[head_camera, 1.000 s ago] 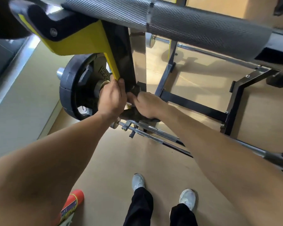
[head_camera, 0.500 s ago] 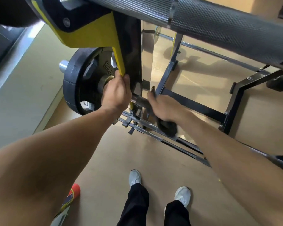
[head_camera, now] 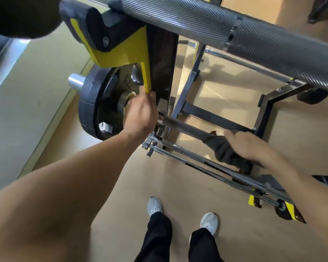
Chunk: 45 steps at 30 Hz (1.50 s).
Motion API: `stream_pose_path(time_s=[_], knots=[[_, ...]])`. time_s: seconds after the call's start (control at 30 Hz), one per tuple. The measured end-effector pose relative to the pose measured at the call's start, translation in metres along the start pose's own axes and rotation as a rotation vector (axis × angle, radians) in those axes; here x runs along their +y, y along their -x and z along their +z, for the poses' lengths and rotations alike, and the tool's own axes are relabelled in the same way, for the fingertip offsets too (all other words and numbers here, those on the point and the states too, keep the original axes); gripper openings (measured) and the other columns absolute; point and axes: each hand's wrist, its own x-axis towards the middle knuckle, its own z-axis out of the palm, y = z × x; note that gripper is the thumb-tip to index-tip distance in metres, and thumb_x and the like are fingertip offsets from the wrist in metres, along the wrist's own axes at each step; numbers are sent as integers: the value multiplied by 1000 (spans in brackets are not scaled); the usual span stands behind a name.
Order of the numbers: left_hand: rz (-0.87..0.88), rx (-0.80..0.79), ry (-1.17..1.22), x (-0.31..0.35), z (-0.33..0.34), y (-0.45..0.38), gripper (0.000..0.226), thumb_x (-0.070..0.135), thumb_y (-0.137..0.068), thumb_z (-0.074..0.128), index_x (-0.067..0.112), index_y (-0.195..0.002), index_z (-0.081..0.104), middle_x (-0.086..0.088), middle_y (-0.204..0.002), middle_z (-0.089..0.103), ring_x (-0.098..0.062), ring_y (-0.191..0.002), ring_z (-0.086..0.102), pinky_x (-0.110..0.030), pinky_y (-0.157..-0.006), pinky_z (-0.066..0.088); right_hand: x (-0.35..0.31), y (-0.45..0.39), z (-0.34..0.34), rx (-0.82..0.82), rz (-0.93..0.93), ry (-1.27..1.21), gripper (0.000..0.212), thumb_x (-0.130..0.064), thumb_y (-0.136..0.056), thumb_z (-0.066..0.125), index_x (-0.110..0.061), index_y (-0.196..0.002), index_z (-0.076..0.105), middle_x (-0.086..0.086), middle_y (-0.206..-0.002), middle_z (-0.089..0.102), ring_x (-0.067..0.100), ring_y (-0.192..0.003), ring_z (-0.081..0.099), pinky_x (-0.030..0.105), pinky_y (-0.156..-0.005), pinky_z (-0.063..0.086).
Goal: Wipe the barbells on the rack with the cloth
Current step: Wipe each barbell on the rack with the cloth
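Observation:
A knurled barbell [head_camera: 186, 127] lies low on the yellow and black rack [head_camera: 159, 72], with a black weight plate [head_camera: 95, 108] on its left end. My left hand [head_camera: 140, 114] grips the bar's sleeve just inside the plate, beside the rack post. My right hand [head_camera: 246, 144] holds a dark cloth [head_camera: 222, 148] wrapped round the bar's shaft, well to the right of the post. A second, thicker knurled barbell [head_camera: 235, 29] sits on the rack's upper hook, very close to the camera.
Two thin chrome bars [head_camera: 197, 159] lie below the gripped bar, running down to the right. A black steel frame [head_camera: 263, 110] stands behind. My two feet in pale shoes [head_camera: 155, 205] stand on the tan floor. A grey raised strip [head_camera: 11, 95] borders the left.
My right hand slid the cloth rightward along the bar, away from the rack post. My left hand kept its grip near the plate.

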Motion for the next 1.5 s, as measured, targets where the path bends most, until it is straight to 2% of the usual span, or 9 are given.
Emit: stream_pose_path(time_s=[0.2,0.43,0.63,0.87,0.97,1.03,1.2,1.33,1.5], knots=[[17,4,-6,-4,4,-1,28,41,-104,23,20,-100,41,4,-65,51,-15,-58,51,-30,-54,34,-75,-22,-8,111,-25,-93,28,-15,-103,28,-3,-118,48,21,-113,61,38,-101,61,40,-72,46],[-33,8,-22,-1,5,-2,26,39,-104,26,18,-100,40,-8,-81,59,-31,-72,51,-37,-64,38,-159,-28,-9,428,-90,-307,31,-35,-103,39,-17,-81,51,-4,-62,45,18,-63,57,32,-63,46],[5,10,-20,-3,5,-1,36,42,-103,24,12,-106,44,-16,-83,63,-38,-76,58,-43,-67,46,-107,2,31,576,-109,-329,46,-46,-104,30,-15,-92,61,-1,-82,56,20,-77,56,37,-76,50],[3,-64,-12,6,-3,15,46,47,-92,45,15,-125,39,-13,-103,61,-34,-94,58,-47,-86,50,-46,69,92,696,-35,-500,44,-32,-105,38,-9,-142,48,7,-151,43,24,-147,24,44,-121,19],[-74,-4,-218,11,5,32,55,33,-89,46,7,-137,35,-22,-127,54,-42,-116,52,-55,-98,42,-15,109,101,722,-2,-936,38,-31,-105,38,-11,-133,53,0,-136,54,16,-135,42,24,-113,31],[-88,132,-362,28,23,62,58,25,-88,46,3,-141,36,-23,-141,43,-42,-130,41,-52,-107,29,10,133,103,735,49,-1051,24,-30,-105,38,-15,-111,56,-4,-100,59,11,-97,58,13,-84,41],[195,11,-102,141,92,159,38,17,-87,53,10,-124,50,-13,-135,45,-30,-127,40,-44,-108,25,84,189,90,694,255,-1371,37,-42,-105,33,-18,-83,50,-1,-69,53,7,-61,53,18,-56,41],[511,-247,-28,219,134,182,18,14,-84,49,7,-98,57,-12,-100,58,-33,-99,52,-43,-85,38,157,217,79,812,427,-1458,40,-48,-104,32,-17,-86,50,-5,-80,56,-2,-70,55,7,-67,39],[622,-391,-341,272,175,162,31,27,-94,45,4,-92,65,-14,-95,66,-31,-88,55,-41,-79,41,217,230,73,790,391,-1602,31,-51,-103,31,-28,-92,50,-12,-103,58,8,-94,53,27,-93,36]])
